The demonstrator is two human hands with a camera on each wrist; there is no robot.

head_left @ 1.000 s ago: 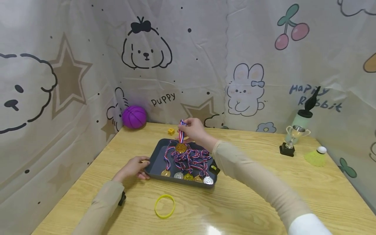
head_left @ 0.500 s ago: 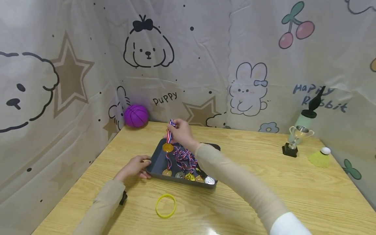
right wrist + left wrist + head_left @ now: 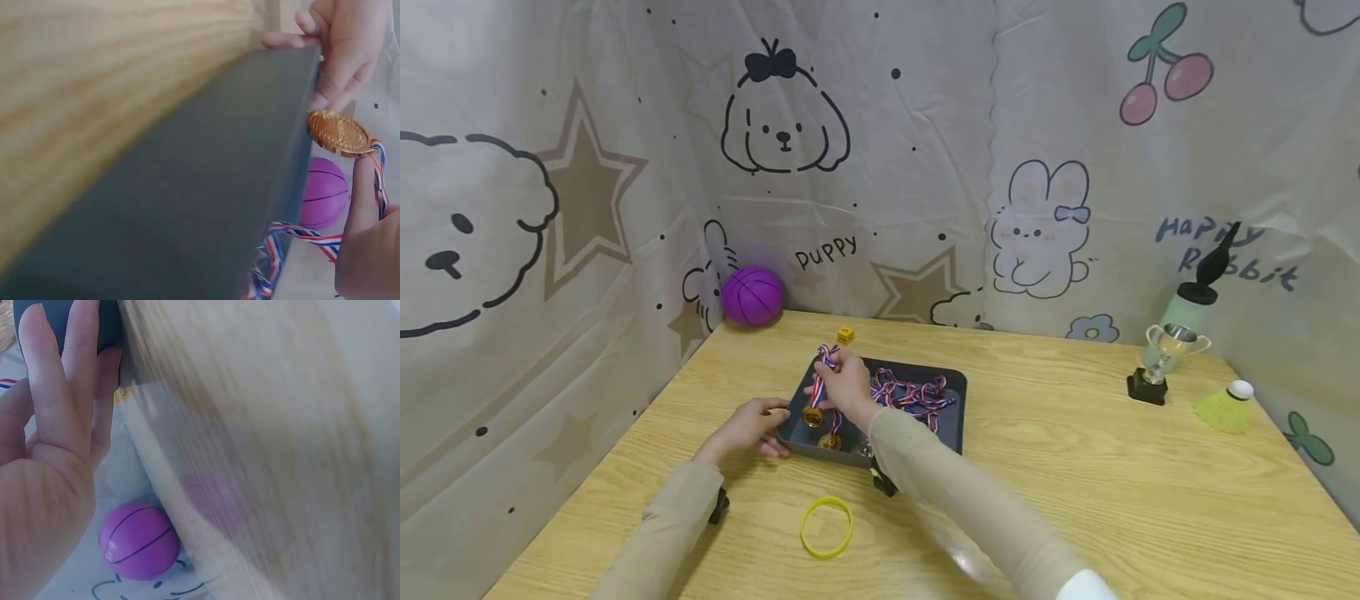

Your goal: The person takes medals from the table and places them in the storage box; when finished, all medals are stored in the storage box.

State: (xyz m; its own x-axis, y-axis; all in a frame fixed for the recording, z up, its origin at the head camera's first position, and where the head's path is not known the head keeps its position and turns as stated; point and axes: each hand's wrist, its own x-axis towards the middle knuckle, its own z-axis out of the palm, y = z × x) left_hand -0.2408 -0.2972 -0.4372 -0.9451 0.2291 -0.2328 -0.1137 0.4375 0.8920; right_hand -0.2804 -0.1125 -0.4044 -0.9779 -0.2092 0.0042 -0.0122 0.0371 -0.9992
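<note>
A dark grey tray (image 3: 955, 433) sits on the table, with several medals on red, white and blue ribbons (image 3: 910, 393) inside. My left hand (image 3: 745, 427) grips the tray's left side, thumb on the rim and fingers below; the left wrist view shows those fingers against the tray's dark wall (image 3: 56, 315). Over the tray's left part, my right hand (image 3: 846, 385) pinches the bunched ribbon of a gold-coloured medal (image 3: 812, 416), which hangs below the fingers. Another gold-coloured medal (image 3: 829, 442) lies near the front wall. My right forearm covers the tray's front right part.
A yellow wristband (image 3: 827, 528) lies in front of the tray. Behind it are a small yellow die (image 3: 846, 334) and a purple ball (image 3: 752, 297). At the right stand a trophy cup (image 3: 1150, 379), a pale green container (image 3: 1186, 312) with a black top and a yellow shuttlecock (image 3: 1225, 408).
My right hand has carried the medal leftward, then lowered it toward the tray's left part. My left hand has kept its hold on the tray.
</note>
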